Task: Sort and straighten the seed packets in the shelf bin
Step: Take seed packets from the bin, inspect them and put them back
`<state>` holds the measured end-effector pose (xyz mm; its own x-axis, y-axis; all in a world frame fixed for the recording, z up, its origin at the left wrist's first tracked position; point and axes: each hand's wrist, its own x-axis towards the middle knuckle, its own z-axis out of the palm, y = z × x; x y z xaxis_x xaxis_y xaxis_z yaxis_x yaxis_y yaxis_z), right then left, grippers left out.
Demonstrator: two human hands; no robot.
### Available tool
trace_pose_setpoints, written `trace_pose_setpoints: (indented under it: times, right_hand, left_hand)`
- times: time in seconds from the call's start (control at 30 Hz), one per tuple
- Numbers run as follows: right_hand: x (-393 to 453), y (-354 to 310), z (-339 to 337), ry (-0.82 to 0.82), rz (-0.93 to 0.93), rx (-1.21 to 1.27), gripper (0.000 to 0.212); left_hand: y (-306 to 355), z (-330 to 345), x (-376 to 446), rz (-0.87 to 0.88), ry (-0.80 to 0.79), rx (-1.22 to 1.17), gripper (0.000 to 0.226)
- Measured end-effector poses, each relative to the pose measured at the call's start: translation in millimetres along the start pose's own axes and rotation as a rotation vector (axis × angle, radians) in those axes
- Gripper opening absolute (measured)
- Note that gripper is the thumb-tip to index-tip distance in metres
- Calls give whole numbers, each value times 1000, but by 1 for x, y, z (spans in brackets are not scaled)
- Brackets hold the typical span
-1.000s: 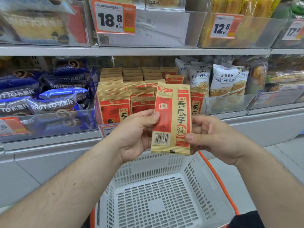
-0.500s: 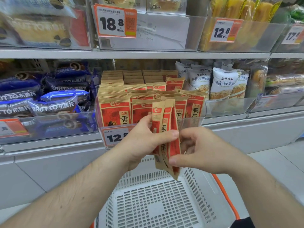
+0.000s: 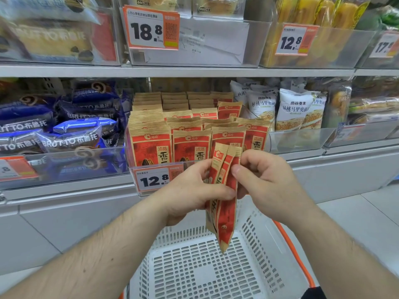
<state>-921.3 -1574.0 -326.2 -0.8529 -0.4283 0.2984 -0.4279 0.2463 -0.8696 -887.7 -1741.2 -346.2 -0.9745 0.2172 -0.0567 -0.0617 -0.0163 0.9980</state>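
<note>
I hold a small stack of red and tan seed packets edge-on in front of the shelf bin. My left hand grips the stack from the left, thumb across its front. My right hand pinches the stack's upper right edge. The clear shelf bin behind them holds several rows of the same seed packets standing upright, the right-hand rows leaning unevenly. A 12.8 price tag hangs on the bin's front.
A white perforated basket with an orange rim sits below my hands. Blue Brutto snack bags fill the bin to the left. White bread bags stand to the right. The upper shelf carries more bins with 18.8 and 12.8 tags.
The packets, first held flat facing me, have been turned edge-on and lowered a little. My hands have closed in around the stack.
</note>
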Motion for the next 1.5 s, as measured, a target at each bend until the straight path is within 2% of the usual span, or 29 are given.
trace_pose_setpoints:
  times: [0.1, 0.2, 0.23, 0.37, 0.43, 0.63, 0.7, 0.8, 0.87, 1.0, 1.1, 1.27, 1.43, 1.5]
  right_hand:
    - [1, 0, 4, 4, 24, 38, 25]
    - [3, -4, 5, -8, 124, 269, 30]
    - [3, -5, 5, -24, 151, 333, 28]
    - [4, -6, 6, -63, 214, 432, 19]
    - [5, -5, 6, -63, 232, 458, 19]
    - [5, -5, 2, -75, 235, 473, 20]
    - [4, -6, 1, -74, 222, 452, 25]
    - [3, -6, -3, -63, 184, 324, 31]
    - [3, -7, -11, -146, 171, 197, 27]
    - [-2, -10, -22, -427, 250, -106, 33]
    - [-5, -11, -17, -523, 239, -294, 21]
    - [-6, -15, -14, -568, 242, -317, 21]
    - [-5, -15, -18, -612, 222, -278, 25]
    - [-5, -13, -20, -622, 218, -260, 24]
  left_hand:
    - [0, 0, 1, 65, 67, -30, 55]
    - [-1, -3, 3, 32, 96, -143, 81]
    - [-2, -4, 3, 12, 58, -193, 80]
    - [-3, -3, 2, 25, -129, -308, 24]
    - [-3, -1, 2, 23, -162, -349, 17]
    - [-4, -2, 5, 17, -184, -309, 20]
    - [-4, -2, 6, -1, -130, -289, 32]
    - [-4, -3, 7, -55, 68, -237, 87]
    - [-3, -2, 7, -28, 182, -213, 97]
    - [5, -6, 7, 29, 359, -308, 88]
    - [10, -7, 6, 42, 387, -380, 88]
    - [15, -6, 5, 37, 382, -428, 70]
    - [14, -7, 3, 16, 312, -411, 36]
    - [15, -5, 2, 26, 295, -412, 30]
